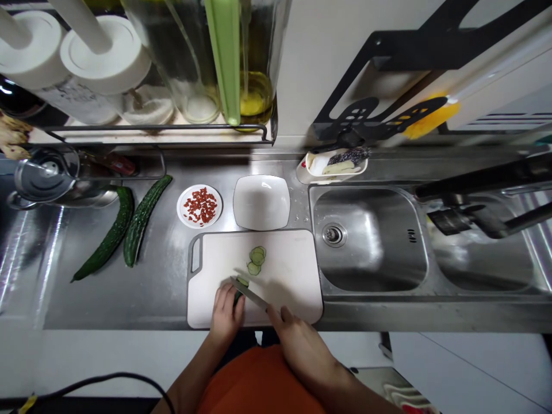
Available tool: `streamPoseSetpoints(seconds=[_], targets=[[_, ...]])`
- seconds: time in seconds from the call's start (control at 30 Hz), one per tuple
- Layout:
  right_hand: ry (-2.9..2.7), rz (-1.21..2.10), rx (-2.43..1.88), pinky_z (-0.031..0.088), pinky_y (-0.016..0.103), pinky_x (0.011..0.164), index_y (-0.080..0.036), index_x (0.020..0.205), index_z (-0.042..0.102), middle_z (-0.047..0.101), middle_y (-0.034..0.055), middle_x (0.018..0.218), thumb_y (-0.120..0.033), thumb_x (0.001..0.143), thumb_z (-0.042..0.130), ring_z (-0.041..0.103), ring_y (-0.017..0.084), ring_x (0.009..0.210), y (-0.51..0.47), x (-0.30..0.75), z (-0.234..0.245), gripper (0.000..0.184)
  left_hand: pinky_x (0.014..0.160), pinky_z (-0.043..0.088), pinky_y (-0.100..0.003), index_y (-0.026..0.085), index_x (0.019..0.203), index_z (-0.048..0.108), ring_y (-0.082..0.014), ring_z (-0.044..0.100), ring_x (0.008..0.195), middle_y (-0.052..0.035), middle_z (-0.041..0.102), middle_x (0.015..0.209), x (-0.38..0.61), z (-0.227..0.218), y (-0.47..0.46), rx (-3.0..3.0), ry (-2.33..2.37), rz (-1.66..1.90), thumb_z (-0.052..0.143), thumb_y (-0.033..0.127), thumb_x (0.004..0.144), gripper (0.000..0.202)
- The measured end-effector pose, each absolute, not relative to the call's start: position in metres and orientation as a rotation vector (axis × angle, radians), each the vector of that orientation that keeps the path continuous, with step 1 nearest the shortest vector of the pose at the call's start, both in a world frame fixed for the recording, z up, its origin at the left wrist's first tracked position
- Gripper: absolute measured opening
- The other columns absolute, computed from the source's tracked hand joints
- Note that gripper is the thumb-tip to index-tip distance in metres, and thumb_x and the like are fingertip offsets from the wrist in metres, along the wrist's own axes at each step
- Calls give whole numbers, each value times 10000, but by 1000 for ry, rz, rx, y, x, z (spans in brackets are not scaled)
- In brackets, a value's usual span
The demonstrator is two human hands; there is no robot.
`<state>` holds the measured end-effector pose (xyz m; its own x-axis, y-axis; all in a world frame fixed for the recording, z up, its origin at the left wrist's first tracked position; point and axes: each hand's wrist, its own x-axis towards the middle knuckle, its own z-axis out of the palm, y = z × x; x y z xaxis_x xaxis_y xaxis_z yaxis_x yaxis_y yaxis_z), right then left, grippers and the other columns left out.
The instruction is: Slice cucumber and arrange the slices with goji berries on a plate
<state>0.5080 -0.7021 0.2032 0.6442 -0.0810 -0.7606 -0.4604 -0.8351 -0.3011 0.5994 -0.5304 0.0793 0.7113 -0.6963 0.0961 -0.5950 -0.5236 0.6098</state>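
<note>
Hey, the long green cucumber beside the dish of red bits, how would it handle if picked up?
The long dark green cucumber looks stiff, so it should probably lift in one piece. Its round, curved body may roll or rock on the smooth steel counter. Its rough-looking skin likely helps grip.

cuke piece (pixel 238 297) mostly hid by L hand (pixel 226 315) | knife (pixel 250 293) handle hid in R hand (pixel 302 345)

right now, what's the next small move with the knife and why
Probably press the knife straight down through the cucumber: the right hand holds the blade across its end, the left hand pins it on the board, and a few slices lie just beyond.
</note>
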Motion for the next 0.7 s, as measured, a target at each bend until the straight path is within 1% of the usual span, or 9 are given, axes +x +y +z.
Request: streamPoseSetpoints(seconds=[0.2, 0.4, 0.7], targets=[[423, 1078, -2381, 416, 250, 600, -220, 1215, 470, 601, 90, 988, 9, 802, 270, 639, 202, 763, -704, 510, 205, 513, 894, 472, -445, 167, 1095, 535, -238, 560, 1022, -115, 607, 1045, 600, 82, -532, 2281, -1015, -194, 485, 210, 853, 251], [433, 1055, -2355, 426, 253, 615, -223, 1211, 470, 604, 88, 975, 13, 793, 279, 638, 196, 761, -704, 508, 202, 517, 892, 477, -430, 160, 1083, 539, -232, 557, 1026, -111, 610, 1036, 599, 80, -532, 2283, -1030, -168, 506, 190, 842, 245], [425, 1071, -2378, 413, 254, 581, -221, 1182, 484, 612, 86, 972, 13, 806, 255, 643, 206, 745, -706, 510, 203, 499, 906, 469, -425, 159, 1086, 537, -226, 555, 1031, -108, 612, 1039, 599, 81, -533, 2271, -1030, -172, 502, 184, 843, 246]])
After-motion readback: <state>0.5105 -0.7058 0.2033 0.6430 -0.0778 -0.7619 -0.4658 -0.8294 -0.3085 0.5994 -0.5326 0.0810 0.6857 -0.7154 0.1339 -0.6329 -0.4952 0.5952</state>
